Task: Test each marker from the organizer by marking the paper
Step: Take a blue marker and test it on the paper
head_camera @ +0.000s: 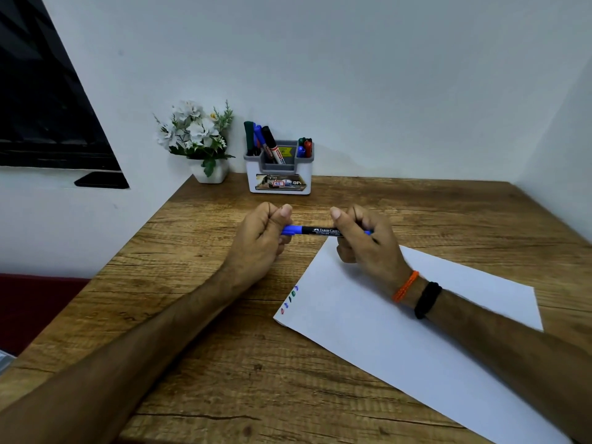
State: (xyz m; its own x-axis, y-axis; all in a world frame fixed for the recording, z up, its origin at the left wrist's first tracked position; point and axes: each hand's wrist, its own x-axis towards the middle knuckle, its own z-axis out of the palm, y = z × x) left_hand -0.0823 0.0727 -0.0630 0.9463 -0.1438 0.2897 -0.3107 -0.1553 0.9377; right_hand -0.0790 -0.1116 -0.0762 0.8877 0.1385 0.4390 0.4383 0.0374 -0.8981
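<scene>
A slim black marker (320,231) with blue ends lies level between both hands above the wooden desk (205,315). My left hand (259,241) grips its blue cap end. My right hand (368,238) grips the barrel and the other blue end. A white sheet of paper (400,331) lies under and in front of my right hand, with several small red, blue and green marks (289,299) near its left corner. The white and grey organizer (279,174) stands at the back against the wall, with several markers upright in its compartments.
A white pot of artificial white flowers (198,142) stands left of the organizer in the desk's back corner. Walls close the desk at the back and right. A dark window (41,100) is on the left wall.
</scene>
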